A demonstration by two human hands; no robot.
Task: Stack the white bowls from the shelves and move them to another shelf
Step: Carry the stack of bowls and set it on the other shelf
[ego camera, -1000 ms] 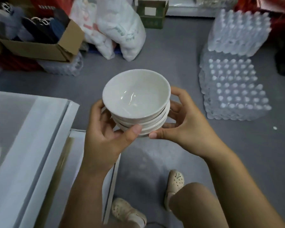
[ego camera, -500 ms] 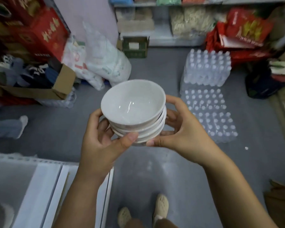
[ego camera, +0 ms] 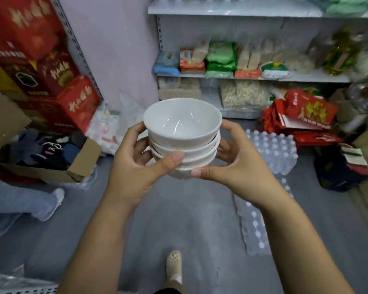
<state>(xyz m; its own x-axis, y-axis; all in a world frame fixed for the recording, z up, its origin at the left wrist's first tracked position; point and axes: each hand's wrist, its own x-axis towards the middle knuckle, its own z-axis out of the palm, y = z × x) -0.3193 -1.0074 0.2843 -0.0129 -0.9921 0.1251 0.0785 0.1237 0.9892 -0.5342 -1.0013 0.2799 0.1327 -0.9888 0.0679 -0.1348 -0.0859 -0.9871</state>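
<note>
Left hand (ego camera: pixel 134 166): cupped against the left side of the stack of white bowls (ego camera: pixel 182 126), fingers curled round its far wall, thumb laid across its near side.
Right hand (ego camera: pixel 237 166): cupped against the stack's right side, thumb tip touching the lowest bowl.
Forearms: bare, converging on the stack from below.

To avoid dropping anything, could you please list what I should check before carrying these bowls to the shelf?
1. Left grip holds the stack of white ceramic bowls: ok.
2. Right grip holds its opposite side: ok.
3. Bowls nested, stack upright: ok.
4. Shrink-wrapped clear water bottle packs beside the path on the grey floor: not ok.
5. Free room on the white metal shelf: cannot tell.
</note>
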